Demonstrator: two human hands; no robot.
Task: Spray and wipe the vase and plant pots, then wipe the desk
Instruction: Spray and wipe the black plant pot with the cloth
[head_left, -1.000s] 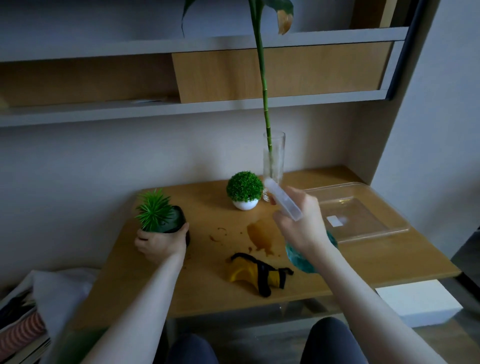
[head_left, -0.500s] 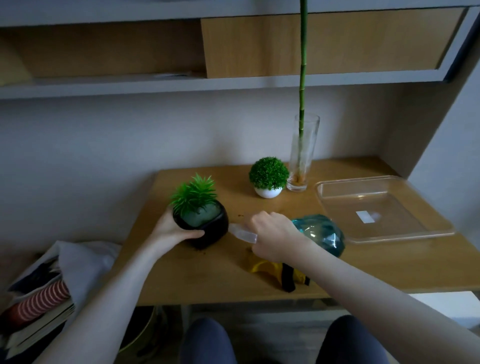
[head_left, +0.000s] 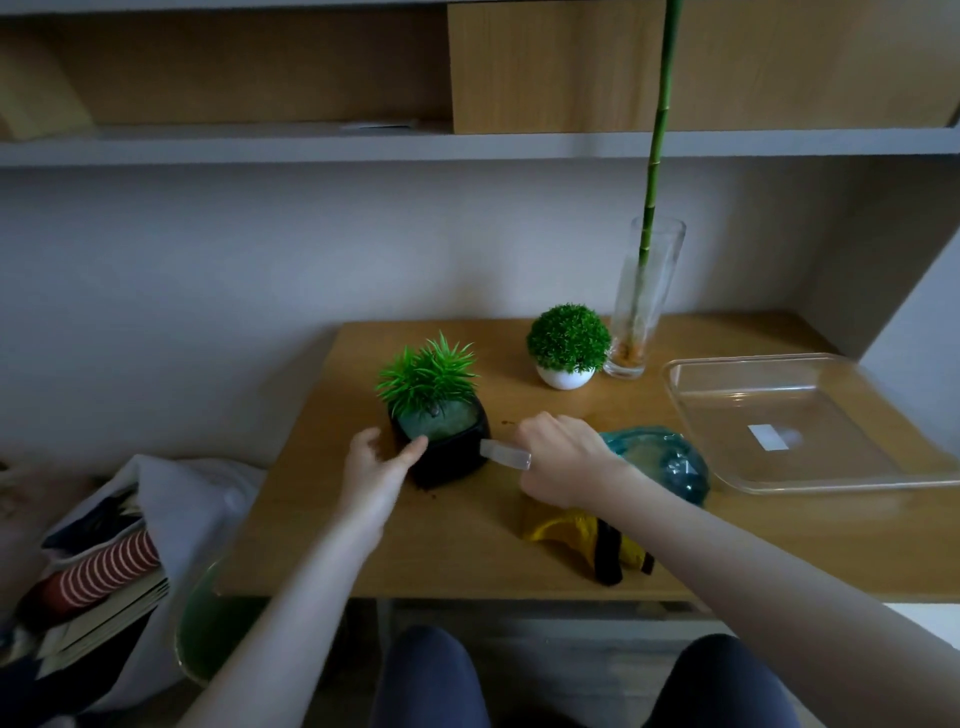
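Observation:
A black pot (head_left: 451, 458) with a spiky green plant stands on the wooden desk (head_left: 457, 551), left of centre. My left hand (head_left: 378, 470) holds the pot from the left, thumb on its front rim. My right hand (head_left: 563, 457) grips a teal spray bottle (head_left: 670, 470), whose clear nozzle lies level and points at the pot's right side from close by. A yellow and black cloth (head_left: 587, 538) lies under my right forearm. At the back stand a white pot (head_left: 565, 378) with a round green plant and a tall glass vase (head_left: 647, 312) holding a bamboo stalk.
A clear plastic tray (head_left: 675, 395) lies on the desk's right side. Shelves run along the wall above. A white bag with books (head_left: 150, 499) sits on the left beside the desk. Dark crumbs lie by the black pot.
My left hand has brought the black pot in from the desk's left edge toward the centre. My right hand has lowered the spray bottle and turned its nozzle toward the pot.

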